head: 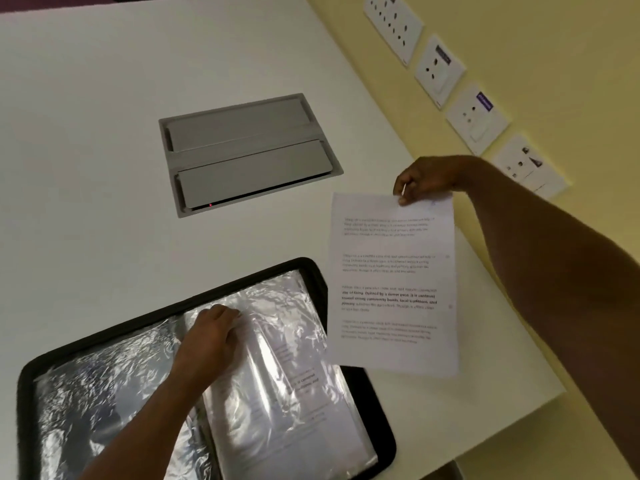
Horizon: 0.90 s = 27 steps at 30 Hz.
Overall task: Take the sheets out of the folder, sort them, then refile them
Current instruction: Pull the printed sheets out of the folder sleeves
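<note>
while both hands work over it, the white desk [104, 133] spreads flat and bare-topped out ahead of them, its right edge running just beside a pale yellow wall [554, 46]. on that wall, beyond the right hand [420, 180], a row of white socket plates [440, 69] climbs away along the desk edge. ahead of the left hand [207, 337], sunk into the desk, sits a grey cable hatch [247, 154] with two flaps, a small red light at its near edge.

the right hand is raised over the desk and pinches the top edge of a printed sheet [393, 285] between thumb and fingers. that sheet hangs below the hand with its long side running from the hand back toward the person, top edge farthest away, the text blocks reading upright from the person's side. its lower left corner overlaps the folder's right side in view; whether it touches i cannot tell.

the black folder [311, 271] lies open on the desk under the left hand, tilted so that its spine runs from near the person away and a little leftward. the left hand rests on its crinkled clear sleeves [287, 375] near the spine at the far end, fingers curled down onto the plastic; whether they pinch it cannot be told. a printed page shows through the sleeve to the right of that hand.
</note>
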Each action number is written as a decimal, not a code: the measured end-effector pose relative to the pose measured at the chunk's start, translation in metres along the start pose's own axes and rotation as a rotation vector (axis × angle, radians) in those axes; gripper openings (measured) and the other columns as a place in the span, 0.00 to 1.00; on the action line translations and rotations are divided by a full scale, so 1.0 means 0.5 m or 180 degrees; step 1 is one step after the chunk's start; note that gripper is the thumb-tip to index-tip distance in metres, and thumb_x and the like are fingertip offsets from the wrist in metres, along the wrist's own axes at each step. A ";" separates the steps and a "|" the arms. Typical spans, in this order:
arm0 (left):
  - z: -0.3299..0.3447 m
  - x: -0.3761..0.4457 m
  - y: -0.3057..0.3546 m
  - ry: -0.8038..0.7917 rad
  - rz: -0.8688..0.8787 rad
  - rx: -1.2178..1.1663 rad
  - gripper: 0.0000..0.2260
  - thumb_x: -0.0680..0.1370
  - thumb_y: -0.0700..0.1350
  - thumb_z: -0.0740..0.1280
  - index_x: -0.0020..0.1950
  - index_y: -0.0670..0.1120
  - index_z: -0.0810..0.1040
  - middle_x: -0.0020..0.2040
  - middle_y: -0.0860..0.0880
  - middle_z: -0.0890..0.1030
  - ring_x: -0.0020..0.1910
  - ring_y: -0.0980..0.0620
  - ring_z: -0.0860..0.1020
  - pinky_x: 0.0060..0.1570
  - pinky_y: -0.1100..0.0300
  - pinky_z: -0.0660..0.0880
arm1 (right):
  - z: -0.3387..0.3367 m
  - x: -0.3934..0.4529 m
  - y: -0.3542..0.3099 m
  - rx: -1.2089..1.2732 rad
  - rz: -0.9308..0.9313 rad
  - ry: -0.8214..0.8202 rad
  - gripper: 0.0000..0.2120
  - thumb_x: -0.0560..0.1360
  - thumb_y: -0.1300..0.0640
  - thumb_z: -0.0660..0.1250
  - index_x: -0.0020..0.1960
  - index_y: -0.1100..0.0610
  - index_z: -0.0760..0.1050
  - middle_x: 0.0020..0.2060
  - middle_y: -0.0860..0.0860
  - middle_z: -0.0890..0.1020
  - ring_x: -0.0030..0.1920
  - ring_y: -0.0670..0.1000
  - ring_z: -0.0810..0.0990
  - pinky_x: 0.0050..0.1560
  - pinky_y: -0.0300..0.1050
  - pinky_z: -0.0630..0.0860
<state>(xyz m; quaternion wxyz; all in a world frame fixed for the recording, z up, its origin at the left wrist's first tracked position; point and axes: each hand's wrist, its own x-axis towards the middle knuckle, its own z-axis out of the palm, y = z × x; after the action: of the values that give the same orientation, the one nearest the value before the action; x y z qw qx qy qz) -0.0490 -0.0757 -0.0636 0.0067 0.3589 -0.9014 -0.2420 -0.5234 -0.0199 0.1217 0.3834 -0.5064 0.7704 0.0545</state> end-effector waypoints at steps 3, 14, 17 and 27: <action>0.001 0.004 -0.002 -0.0062 -0.0015 0.0101 0.15 0.72 0.43 0.62 0.56 0.44 0.81 0.51 0.46 0.80 0.48 0.44 0.77 0.46 0.50 0.77 | 0.053 0.039 0.040 -0.0264 0.0037 -0.0014 0.11 0.77 0.54 0.69 0.58 0.55 0.79 0.49 0.51 0.79 0.52 0.51 0.77 0.43 0.31 0.71; -0.004 0.018 0.010 -0.0118 -0.0170 0.0279 0.15 0.72 0.44 0.61 0.55 0.43 0.81 0.49 0.46 0.79 0.47 0.45 0.76 0.45 0.52 0.75 | 0.162 0.097 0.128 0.0014 0.0299 0.0819 0.11 0.77 0.58 0.67 0.58 0.57 0.81 0.56 0.55 0.81 0.58 0.55 0.77 0.51 0.37 0.64; -0.006 0.018 0.013 -0.0170 -0.0196 0.0306 0.16 0.73 0.46 0.60 0.56 0.45 0.81 0.49 0.47 0.79 0.48 0.46 0.76 0.44 0.53 0.75 | 0.178 0.099 0.128 0.0256 0.0556 0.1394 0.11 0.78 0.55 0.64 0.59 0.53 0.79 0.59 0.53 0.80 0.59 0.56 0.77 0.58 0.44 0.71; -0.042 0.008 0.070 0.0379 -0.0624 -0.0531 0.06 0.78 0.39 0.67 0.50 0.41 0.83 0.48 0.44 0.82 0.49 0.46 0.79 0.48 0.60 0.67 | 0.375 -0.006 -0.140 0.1596 -0.0039 0.1904 0.07 0.77 0.54 0.68 0.48 0.57 0.82 0.44 0.53 0.85 0.42 0.47 0.80 0.44 0.31 0.69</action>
<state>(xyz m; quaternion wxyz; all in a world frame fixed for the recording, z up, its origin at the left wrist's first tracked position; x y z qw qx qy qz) -0.0707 -0.0655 -0.0302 0.0663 0.4572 -0.8368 -0.2939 -0.3646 0.0375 0.0137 0.2541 -0.3952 0.8345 -0.2878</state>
